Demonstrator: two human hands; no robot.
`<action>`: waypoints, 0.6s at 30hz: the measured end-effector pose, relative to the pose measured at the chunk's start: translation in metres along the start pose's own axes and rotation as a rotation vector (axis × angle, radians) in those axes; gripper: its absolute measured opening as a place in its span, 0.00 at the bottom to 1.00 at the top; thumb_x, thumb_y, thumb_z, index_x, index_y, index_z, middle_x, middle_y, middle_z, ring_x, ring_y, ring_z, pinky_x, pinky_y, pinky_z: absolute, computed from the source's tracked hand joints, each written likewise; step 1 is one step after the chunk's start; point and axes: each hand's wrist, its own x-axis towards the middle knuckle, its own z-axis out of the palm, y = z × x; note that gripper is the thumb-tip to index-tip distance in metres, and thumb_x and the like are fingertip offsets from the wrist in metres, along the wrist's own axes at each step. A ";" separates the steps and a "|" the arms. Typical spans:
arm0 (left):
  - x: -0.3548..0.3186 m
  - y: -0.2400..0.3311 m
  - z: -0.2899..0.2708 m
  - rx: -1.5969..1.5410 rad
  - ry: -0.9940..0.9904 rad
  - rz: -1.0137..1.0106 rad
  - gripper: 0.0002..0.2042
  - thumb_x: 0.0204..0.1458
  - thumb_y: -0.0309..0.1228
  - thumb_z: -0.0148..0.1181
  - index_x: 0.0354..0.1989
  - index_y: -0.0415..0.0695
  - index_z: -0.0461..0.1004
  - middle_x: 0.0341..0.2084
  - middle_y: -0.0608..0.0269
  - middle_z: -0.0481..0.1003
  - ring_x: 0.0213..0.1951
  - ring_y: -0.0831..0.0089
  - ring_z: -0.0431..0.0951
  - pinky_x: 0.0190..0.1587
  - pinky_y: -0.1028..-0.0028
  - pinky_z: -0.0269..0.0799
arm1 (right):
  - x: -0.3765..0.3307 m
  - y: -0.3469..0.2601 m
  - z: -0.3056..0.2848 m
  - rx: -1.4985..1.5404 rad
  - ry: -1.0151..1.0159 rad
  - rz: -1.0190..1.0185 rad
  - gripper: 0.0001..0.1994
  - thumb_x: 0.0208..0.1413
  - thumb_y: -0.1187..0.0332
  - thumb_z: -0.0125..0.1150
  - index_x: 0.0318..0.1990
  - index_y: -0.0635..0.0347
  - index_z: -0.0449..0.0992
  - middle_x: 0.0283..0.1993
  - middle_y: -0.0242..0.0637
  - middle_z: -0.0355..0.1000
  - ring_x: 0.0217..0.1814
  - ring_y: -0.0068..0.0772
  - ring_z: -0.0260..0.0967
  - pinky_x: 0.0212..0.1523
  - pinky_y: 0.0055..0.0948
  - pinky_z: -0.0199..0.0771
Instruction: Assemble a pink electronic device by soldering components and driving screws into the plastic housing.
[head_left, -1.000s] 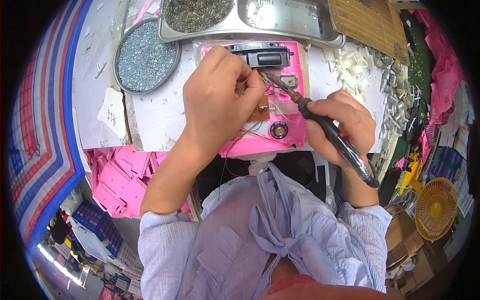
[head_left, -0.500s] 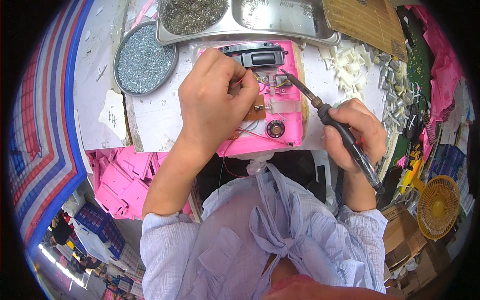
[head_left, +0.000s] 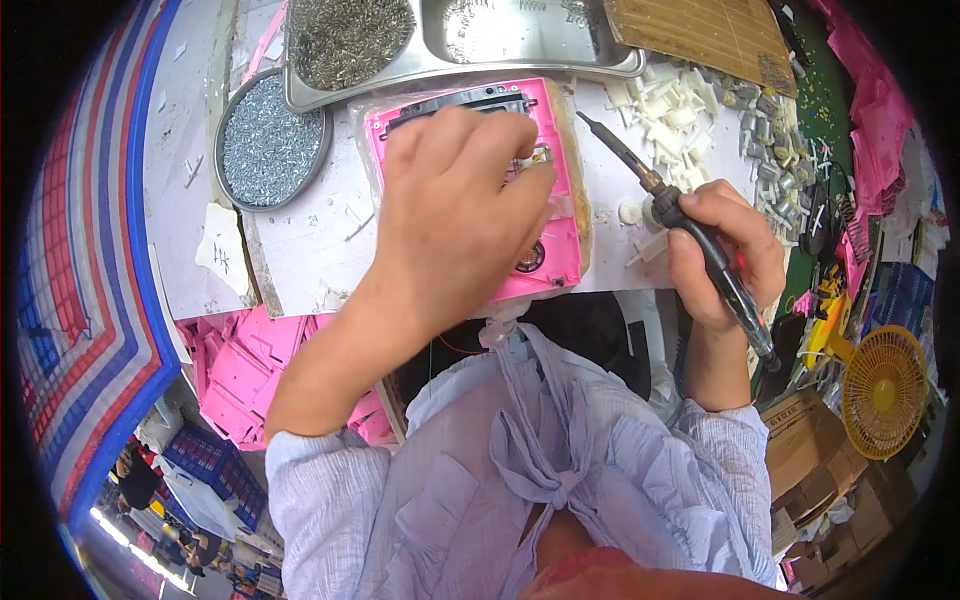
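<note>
A pink plastic casing (head_left: 566, 262) lies on the table in front of me, with a black plastic part (head_left: 465, 104) along its far side and a small round speaker (head_left: 531, 258) near its front. Over the casing's middle is my left hand (head_left: 455, 205), thumb and index finger closed together. The hand covers most of the parts inside, and whatever it pinches is hidden. To the right, my right hand (head_left: 728, 250) grips a soldering iron (head_left: 668, 207) by its black handle. The iron's tip points far and left, just beyond the casing's right edge, touching nothing visible.
A round dish (head_left: 327, 150) of small screws stands left of the casing. Behind is a metal tray (head_left: 520, 70) with springs (head_left: 350, 40), beside cardboard (head_left: 690, 35). White plastic pieces (head_left: 675, 120) and grey metal cylinders (head_left: 775, 150) lie right. Pink parts (head_left: 245, 380) are piled below left.
My left hand has shifted over the casing and turned, now covering the wires and the brown circuit board. The soldering iron's tip has drawn away from the wires to the casing's right side.
</note>
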 end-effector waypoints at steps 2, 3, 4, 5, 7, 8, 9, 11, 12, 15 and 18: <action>0.005 -0.004 0.005 0.035 -0.090 0.043 0.10 0.37 0.27 0.73 0.30 0.49 0.81 0.35 0.69 0.73 0.38 0.66 0.72 0.44 0.63 0.62 | 0.000 -0.003 -0.004 -0.002 0.007 0.000 0.15 0.47 0.78 0.70 0.43 0.67 0.77 0.26 0.40 0.74 0.24 0.31 0.70 0.26 0.25 0.68; 0.006 -0.005 0.003 -0.023 -0.093 0.057 0.10 0.36 0.27 0.73 0.30 0.49 0.81 0.34 0.69 0.73 0.38 0.66 0.72 0.44 0.63 0.62 | 0.000 -0.004 -0.006 -0.004 0.011 0.002 0.15 0.47 0.78 0.70 0.43 0.67 0.77 0.26 0.40 0.74 0.24 0.31 0.70 0.26 0.25 0.68; 0.005 -0.009 -0.001 -0.081 -0.098 0.071 0.10 0.36 0.27 0.73 0.30 0.49 0.81 0.34 0.69 0.74 0.38 0.66 0.72 0.43 0.64 0.62 | -0.001 -0.003 -0.009 -0.003 0.029 0.007 0.15 0.47 0.78 0.70 0.43 0.67 0.77 0.26 0.40 0.74 0.24 0.31 0.70 0.26 0.25 0.68; 0.003 -0.014 -0.006 -0.137 -0.104 0.084 0.10 0.36 0.27 0.73 0.30 0.49 0.82 0.33 0.69 0.74 0.38 0.66 0.72 0.43 0.64 0.62 | -0.005 -0.002 -0.011 0.001 0.049 0.012 0.15 0.47 0.78 0.70 0.43 0.68 0.77 0.26 0.40 0.74 0.24 0.30 0.70 0.26 0.25 0.67; -0.002 -0.022 -0.009 -0.242 -0.144 0.085 0.11 0.36 0.29 0.74 0.31 0.50 0.83 0.33 0.70 0.75 0.37 0.66 0.72 0.43 0.64 0.62 | -0.010 0.001 -0.011 0.010 0.076 0.021 0.15 0.47 0.78 0.70 0.43 0.68 0.77 0.26 0.39 0.74 0.24 0.30 0.70 0.26 0.24 0.67; -0.004 -0.023 -0.010 -0.260 -0.165 0.102 0.11 0.36 0.29 0.74 0.31 0.51 0.84 0.33 0.70 0.75 0.37 0.66 0.72 0.44 0.64 0.62 | -0.011 0.004 -0.009 0.012 0.079 0.022 0.15 0.46 0.78 0.70 0.43 0.68 0.77 0.26 0.39 0.74 0.24 0.30 0.70 0.26 0.24 0.67; -0.005 -0.022 -0.009 -0.278 -0.187 0.119 0.11 0.36 0.29 0.74 0.31 0.51 0.84 0.33 0.70 0.75 0.37 0.66 0.72 0.44 0.65 0.62 | -0.012 0.004 -0.007 0.015 0.082 0.023 0.15 0.46 0.78 0.70 0.43 0.69 0.77 0.25 0.39 0.74 0.24 0.29 0.70 0.25 0.23 0.66; -0.003 -0.020 -0.008 -0.220 -0.189 0.172 0.09 0.38 0.31 0.72 0.30 0.53 0.82 0.32 0.74 0.74 0.39 0.70 0.72 0.45 0.65 0.59 | -0.010 0.003 -0.003 0.010 0.067 0.029 0.15 0.45 0.79 0.70 0.43 0.69 0.78 0.25 0.38 0.74 0.23 0.28 0.69 0.24 0.23 0.65; -0.005 -0.018 -0.005 -0.203 -0.183 0.182 0.09 0.38 0.31 0.72 0.31 0.52 0.82 0.32 0.74 0.75 0.39 0.70 0.72 0.45 0.65 0.59 | -0.009 0.005 -0.003 0.014 0.061 0.005 0.15 0.45 0.79 0.70 0.43 0.68 0.78 0.25 0.38 0.73 0.23 0.28 0.69 0.24 0.23 0.65; -0.010 -0.017 -0.004 -0.234 -0.151 0.105 0.11 0.39 0.28 0.72 0.34 0.50 0.83 0.33 0.71 0.78 0.38 0.69 0.74 0.46 0.66 0.61 | -0.008 0.005 -0.006 0.019 0.059 -0.003 0.15 0.45 0.79 0.70 0.43 0.69 0.78 0.25 0.39 0.74 0.23 0.28 0.69 0.24 0.23 0.65; -0.021 -0.014 -0.001 -0.287 -0.112 -0.056 0.09 0.41 0.27 0.72 0.32 0.49 0.82 0.33 0.71 0.79 0.36 0.69 0.74 0.45 0.66 0.60 | -0.009 0.003 -0.009 0.022 0.073 0.021 0.14 0.46 0.79 0.70 0.43 0.69 0.78 0.26 0.39 0.74 0.24 0.28 0.70 0.25 0.23 0.66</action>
